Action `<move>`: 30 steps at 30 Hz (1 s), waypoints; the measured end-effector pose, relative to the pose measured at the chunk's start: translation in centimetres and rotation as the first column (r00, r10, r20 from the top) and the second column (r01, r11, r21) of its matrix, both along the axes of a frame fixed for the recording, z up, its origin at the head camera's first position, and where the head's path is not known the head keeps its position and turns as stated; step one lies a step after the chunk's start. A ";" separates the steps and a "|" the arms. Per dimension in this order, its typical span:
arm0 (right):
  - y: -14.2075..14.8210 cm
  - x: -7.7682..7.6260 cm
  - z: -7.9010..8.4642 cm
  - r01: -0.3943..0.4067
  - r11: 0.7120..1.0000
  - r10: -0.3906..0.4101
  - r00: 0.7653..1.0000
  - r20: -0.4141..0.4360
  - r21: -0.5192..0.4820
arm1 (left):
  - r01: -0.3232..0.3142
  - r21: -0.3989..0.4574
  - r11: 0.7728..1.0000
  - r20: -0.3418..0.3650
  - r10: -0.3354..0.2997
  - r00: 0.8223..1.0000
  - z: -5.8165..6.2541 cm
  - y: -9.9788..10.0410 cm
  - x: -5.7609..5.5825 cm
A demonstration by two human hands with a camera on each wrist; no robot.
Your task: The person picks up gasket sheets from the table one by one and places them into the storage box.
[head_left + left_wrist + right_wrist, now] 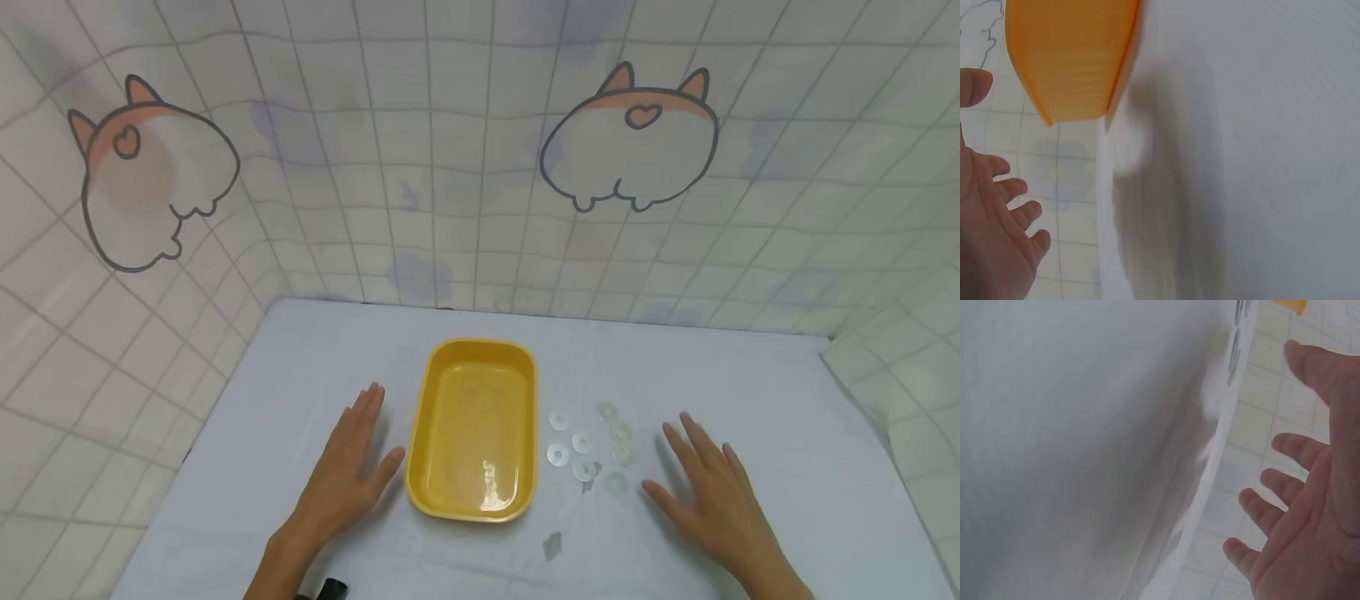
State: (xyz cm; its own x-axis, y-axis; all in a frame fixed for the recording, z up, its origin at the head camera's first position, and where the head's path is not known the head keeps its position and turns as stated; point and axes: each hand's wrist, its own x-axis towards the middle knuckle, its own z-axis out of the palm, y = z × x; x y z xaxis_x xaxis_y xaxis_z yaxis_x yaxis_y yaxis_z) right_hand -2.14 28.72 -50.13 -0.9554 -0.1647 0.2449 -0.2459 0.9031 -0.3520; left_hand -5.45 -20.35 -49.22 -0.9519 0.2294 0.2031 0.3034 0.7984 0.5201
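Observation:
A yellow tray (472, 433) with nothing in it stands near the middle of the white-covered table. Just left of it is my left hand (345, 471), fingers straight and thumb toward the tray's rim. In the left wrist view the tray (1072, 62) appears beyond the thumb, and the palm holds nothing. Several flat, round washers (582, 442) lie to the right of the tray, some pale and some greenish and translucent. Right of these washers my right hand (708, 496) hovers with fingers spread and nothing in it. The right wrist view shows that hand (1304, 506) over its shadow.
A small grey diamond-shaped patch (552, 546) shows on the white tablecloth (615, 558) below the washers. A black object (332, 589) sits by the left wrist at the bottom edge. Tiled-pattern curtains (480, 167) with dog drawings rise behind and at both sides.

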 end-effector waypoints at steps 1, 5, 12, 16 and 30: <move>-0.2 0.0 0.0 -0.009 1.000 0.009 1.000 -0.023 -0.006 | 0.009 0.018 1.000 0.007 -0.009 1.000 0.1 0.3 0.0; -0.9 -0.2 0.0 -0.030 0.999 0.028 0.992 -0.124 -0.012 | 0.052 0.047 0.998 0.007 -0.053 0.999 0.3 1.4 -0.6; -2.2 -0.5 -0.3 -0.032 0.999 0.033 0.998 -0.048 0.020 | 0.068 0.010 0.998 0.000 -0.068 0.998 0.3 2.6 -0.6; -2.9 -0.5 -0.2 -0.037 0.999 0.037 0.999 0.004 0.020 | 0.077 0.008 0.997 0.024 -0.077 0.997 0.4 3.0 -0.5; -4.1 -0.1 0.3 0.008 1.000 -0.012 0.989 0.147 0.024 | 0.117 -0.061 0.991 0.052 -0.114 0.992 -0.1 4.3 -1.2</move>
